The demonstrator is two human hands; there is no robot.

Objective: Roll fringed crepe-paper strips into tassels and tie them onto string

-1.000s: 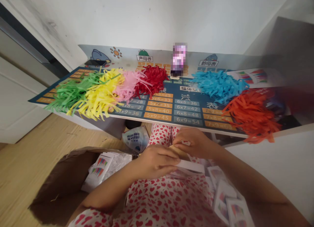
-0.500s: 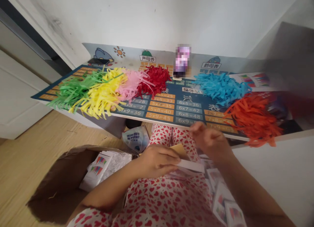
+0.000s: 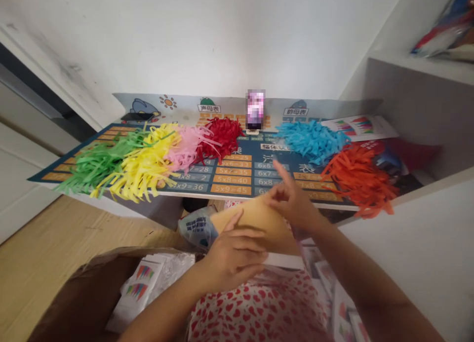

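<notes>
A tan sheet of paper (image 3: 255, 218) is held tilted above my lap, with a white strip (image 3: 283, 261) and what looks like clear film at its lower edge. My left hand (image 3: 237, 255) lies across the sheet's lower left part, fingers bent over it and the index stretched up along its face. At the top right edge, my right hand (image 3: 291, 199) pinches the sheet, its index finger pointing up and away. The underside of the sheet and the left thumb are hidden.
On the desk (image 3: 231, 189) lie green (image 3: 105, 162), yellow (image 3: 146, 164), pink (image 3: 187, 147), red (image 3: 222, 137), blue (image 3: 314, 140) and orange (image 3: 365, 176) fringed paper bundles. A phone (image 3: 255, 110) stands behind them. Below left, a cardboard box (image 3: 74, 292) holds printed packets (image 3: 137, 285).
The right hand has come down from above the desk edge onto the tan sheet, which now shows much larger. The left index finger has stretched out. The view has shifted.
</notes>
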